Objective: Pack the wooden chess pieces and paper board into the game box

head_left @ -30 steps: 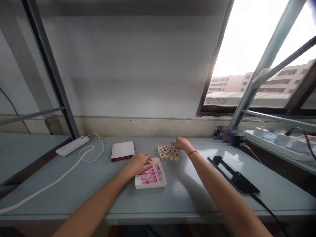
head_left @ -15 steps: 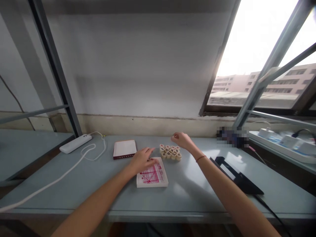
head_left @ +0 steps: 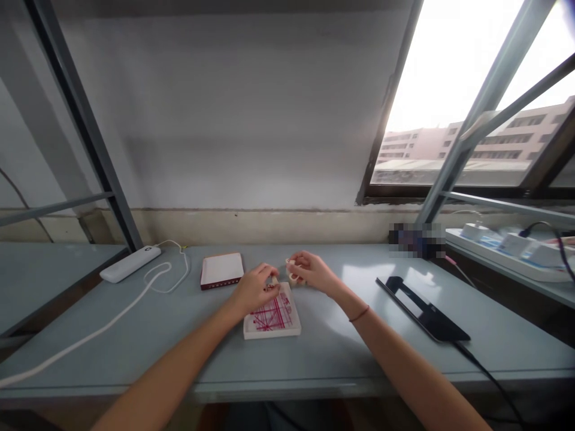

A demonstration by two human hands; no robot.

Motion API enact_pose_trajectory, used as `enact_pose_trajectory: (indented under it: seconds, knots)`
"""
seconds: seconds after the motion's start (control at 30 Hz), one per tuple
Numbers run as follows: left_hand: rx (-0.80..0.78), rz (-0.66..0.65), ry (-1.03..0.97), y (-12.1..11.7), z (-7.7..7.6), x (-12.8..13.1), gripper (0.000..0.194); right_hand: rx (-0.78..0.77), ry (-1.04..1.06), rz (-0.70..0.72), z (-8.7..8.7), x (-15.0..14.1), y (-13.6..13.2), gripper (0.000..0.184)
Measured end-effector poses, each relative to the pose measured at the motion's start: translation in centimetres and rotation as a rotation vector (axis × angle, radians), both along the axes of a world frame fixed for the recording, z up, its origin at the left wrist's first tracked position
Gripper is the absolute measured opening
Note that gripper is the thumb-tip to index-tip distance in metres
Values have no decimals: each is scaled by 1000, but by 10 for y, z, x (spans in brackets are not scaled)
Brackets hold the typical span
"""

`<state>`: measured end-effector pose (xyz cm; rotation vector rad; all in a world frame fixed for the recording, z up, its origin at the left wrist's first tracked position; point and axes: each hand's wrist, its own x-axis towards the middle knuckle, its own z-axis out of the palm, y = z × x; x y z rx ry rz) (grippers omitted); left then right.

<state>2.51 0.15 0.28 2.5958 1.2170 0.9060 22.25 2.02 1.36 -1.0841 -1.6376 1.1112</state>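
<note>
A small white board with red lines (head_left: pixel 272 318) lies on the grey table (head_left: pixel 314 353) in front of me. My left hand (head_left: pixel 253 290) rests at the board's far edge, fingers curled around a round wooden game piece. My right hand (head_left: pixel 311 271) hovers just right of it, above the far right corner of the board, fingers pinched on another pale round piece (head_left: pixel 291 267). The cluster of pieces that lay behind the board is hidden by my right hand.
A white box lid with a dark red rim (head_left: pixel 222 270) lies left of the hands. Farther left are a white power bank (head_left: pixel 130 263) and its cable (head_left: pixel 90 335). A black tablet (head_left: pixel 422 309) lies at the right, power strips (head_left: pixel 507 248) beyond it.
My right hand has come leftward from above the cluster of pieces toward my left hand, carrying a piece. My left hand has curled its fingers at the board's far edge.
</note>
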Motion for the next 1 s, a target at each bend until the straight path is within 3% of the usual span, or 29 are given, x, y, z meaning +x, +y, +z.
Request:
enact_pose_trajectory:
  seconds: [0.1, 0.2, 0.3, 0.4, 0.5, 0.63, 0.77, 0.9, 1.0]
  knots:
    - [-30, -27, 138, -4, 2, 4, 12, -15, 13, -62, 3, 9, 3, 31]
    - [-36, -51, 259, -7, 3, 9, 12, -24, -114, -96, 1, 11, 2, 29]
    - [-16, -28, 317, -7, 4, 9, 17, 119, -319, -118, -2, 8, -2, 27]
    - [-35, 23, 320, -4, 8, 1, 29, 304, -507, -50, -3, 2, -9, 24]
    - [-107, 61, 338, -1, 15, -14, 36, 400, -665, 67, -3, -5, -17, 18]
    - [-237, 119, 384, 4, 21, -31, 47, 488, -783, 91, -5, -13, -23, 12]
    - [-288, 95, 398, 6, 21, -37, 52, 464, -862, 54, -6, -19, -25, 13]
    - [-295, 36, 416, 5, 19, -35, 33, 429, -871, 55, -1, -14, -20, 13]
    - [-282, 42, 425, 5, 18, -33, 27, 387, -858, -68, 8, -3, -3, 17]
